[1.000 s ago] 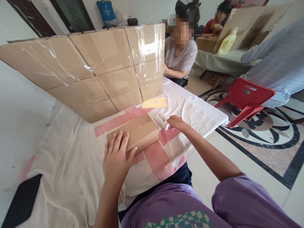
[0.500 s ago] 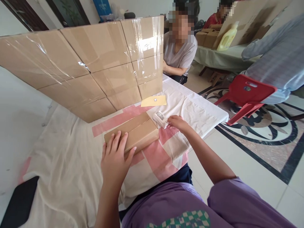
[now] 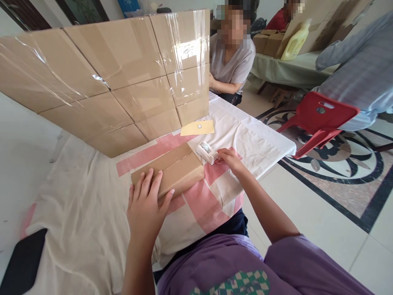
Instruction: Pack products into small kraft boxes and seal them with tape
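Observation:
A closed brown cardboard box (image 3: 179,162) lies lengthwise on the cloth in front of me. My left hand (image 3: 147,200) rests on its left end, fingers spread over the top and thumb at the near side. Just past the box's right end is a small white case (image 3: 206,152) with a greyish oval window on its upper face; its exact kind is unclear. My right hand (image 3: 229,159) pinches the right end of this case, with some fingertips hidden beneath the hand.
A tall cardboard partition (image 3: 123,82) covered in clear tape stands behind the box. A yellow paper piece (image 3: 197,128) lies at its foot. A black flat object (image 3: 24,262) is at lower left. A person (image 3: 231,61) sits across; a red chair (image 3: 322,112) stands right.
The white case has tilted slightly in my right hand, showing more of its window and white frame. My left hand stays on the box. The whole view has shifted slightly.

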Available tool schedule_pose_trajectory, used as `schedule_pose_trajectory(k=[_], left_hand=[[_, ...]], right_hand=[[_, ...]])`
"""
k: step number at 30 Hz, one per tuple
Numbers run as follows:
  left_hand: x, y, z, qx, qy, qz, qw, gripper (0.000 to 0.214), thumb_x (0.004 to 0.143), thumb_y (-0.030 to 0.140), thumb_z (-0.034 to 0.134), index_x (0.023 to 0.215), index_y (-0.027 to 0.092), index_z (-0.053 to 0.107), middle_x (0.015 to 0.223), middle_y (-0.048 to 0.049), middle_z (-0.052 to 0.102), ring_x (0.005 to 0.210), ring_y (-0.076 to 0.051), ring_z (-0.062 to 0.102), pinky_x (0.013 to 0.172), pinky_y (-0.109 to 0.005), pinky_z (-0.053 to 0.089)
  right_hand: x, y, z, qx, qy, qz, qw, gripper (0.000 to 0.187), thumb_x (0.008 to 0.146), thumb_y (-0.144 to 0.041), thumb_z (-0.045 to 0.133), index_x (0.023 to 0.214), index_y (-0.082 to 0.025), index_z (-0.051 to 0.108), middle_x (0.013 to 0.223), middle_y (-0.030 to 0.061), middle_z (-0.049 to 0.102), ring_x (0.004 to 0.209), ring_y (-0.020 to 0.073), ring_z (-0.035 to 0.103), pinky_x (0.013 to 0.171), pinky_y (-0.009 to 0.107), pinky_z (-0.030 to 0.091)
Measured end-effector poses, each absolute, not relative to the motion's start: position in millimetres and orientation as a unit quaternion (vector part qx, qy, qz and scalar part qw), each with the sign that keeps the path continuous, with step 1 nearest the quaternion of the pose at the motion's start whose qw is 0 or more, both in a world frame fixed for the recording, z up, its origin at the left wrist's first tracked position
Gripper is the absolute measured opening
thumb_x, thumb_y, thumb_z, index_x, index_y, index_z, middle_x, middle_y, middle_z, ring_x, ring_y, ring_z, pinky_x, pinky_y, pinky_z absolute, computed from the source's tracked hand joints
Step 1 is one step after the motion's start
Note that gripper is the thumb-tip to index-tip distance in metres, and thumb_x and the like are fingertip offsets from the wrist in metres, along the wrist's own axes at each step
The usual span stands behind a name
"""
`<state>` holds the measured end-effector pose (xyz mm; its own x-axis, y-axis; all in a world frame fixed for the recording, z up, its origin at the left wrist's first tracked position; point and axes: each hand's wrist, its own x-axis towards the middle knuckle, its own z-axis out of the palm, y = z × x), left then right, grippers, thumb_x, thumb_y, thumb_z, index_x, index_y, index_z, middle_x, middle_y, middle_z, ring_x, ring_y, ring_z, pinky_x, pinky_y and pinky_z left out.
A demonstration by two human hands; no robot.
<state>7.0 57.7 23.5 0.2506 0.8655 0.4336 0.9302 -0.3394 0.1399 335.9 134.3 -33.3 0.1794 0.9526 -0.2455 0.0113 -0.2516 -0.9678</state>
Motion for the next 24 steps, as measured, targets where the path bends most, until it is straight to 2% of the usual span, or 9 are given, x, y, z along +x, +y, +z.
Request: schedule_pose_trajectory(k=[3, 7, 12, 16, 20, 24], left_hand=[[7, 58, 23, -0.788, -0.569, -0.223, 0.072, 0.059, 0.101, 0.051, 0.05, 0.153, 0.022, 0.05, 0.16, -0.0115, 0.048, 0.15, -0.037, 0.042, 0.125, -0.056, 0.028], [6, 58, 21, -0.789, -0.567, -0.224, 0.076, 0.061, 0.101, 0.051, 0.051, 0.155, 0.024, 0.048, 0.162, -0.0105, 0.046, 0.151, -0.036, 0.041, 0.126, -0.055, 0.027], [5, 58, 20, -0.79, -0.566, -0.22, 0.083, 0.06, 0.1, 0.051, 0.052, 0.154, 0.023, 0.049, 0.161, -0.0111, 0.047, 0.15, -0.036, 0.041, 0.126, -0.055, 0.027], [7, 58, 21, -0.786, -0.57, -0.225, 0.08, 0.061, 0.1, 0.051, 0.053, 0.153, 0.023, 0.049, 0.161, -0.011, 0.047, 0.15, -0.036, 0.041, 0.127, -0.054, 0.026], [8, 58, 23, -0.787, -0.57, -0.222, 0.078, 0.059, 0.101, 0.05, 0.051, 0.152, 0.02, 0.051, 0.16, -0.0123, 0.048, 0.15, -0.036, 0.042, 0.125, -0.055, 0.028], [9, 59, 25, -0.789, -0.568, -0.219, 0.086, 0.057, 0.101, 0.049, 0.05, 0.15, 0.019, 0.054, 0.159, -0.0121, 0.05, 0.148, -0.036, 0.045, 0.124, -0.055, 0.03]], right_hand=[[338, 135, -39, -0.603, -0.389, 0.504, 0.48, 0.009, 0.078, -0.028, 0.06, 0.079, -0.019, 0.062, 0.094, 0.0041, 0.062, 0.08, 0.0147, 0.066, 0.078, 0.027, 0.061], [340, 134, -42, -0.596, -0.404, 0.504, 0.477, 0.014, 0.074, -0.029, 0.065, 0.068, -0.018, 0.06, 0.1, 0.0045, 0.062, 0.08, 0.0136, 0.064, 0.077, 0.026, 0.059], [341, 131, -49, -0.599, -0.422, 0.492, 0.47, 0.021, 0.075, -0.026, 0.068, 0.062, -0.019, 0.054, 0.088, 0.0021, 0.061, 0.084, 0.0142, 0.062, 0.085, 0.027, 0.056], [342, 135, -55, -0.606, -0.405, 0.492, 0.477, 0.022, 0.077, -0.021, 0.066, 0.063, -0.02, 0.049, 0.08, 0.0014, 0.061, 0.082, 0.0157, 0.065, 0.085, 0.029, 0.056], [342, 130, -48, -0.588, -0.389, 0.511, 0.491, 0.013, 0.078, -0.027, 0.064, 0.072, -0.02, 0.056, 0.078, 0.0033, 0.064, 0.08, 0.0171, 0.066, 0.082, 0.031, 0.057], [333, 114, -27, -0.586, -0.387, 0.494, 0.513, 0.022, 0.078, -0.038, 0.064, 0.071, -0.02, 0.054, 0.073, 0.0011, 0.058, 0.071, 0.015, 0.058, 0.072, 0.028, 0.051]])
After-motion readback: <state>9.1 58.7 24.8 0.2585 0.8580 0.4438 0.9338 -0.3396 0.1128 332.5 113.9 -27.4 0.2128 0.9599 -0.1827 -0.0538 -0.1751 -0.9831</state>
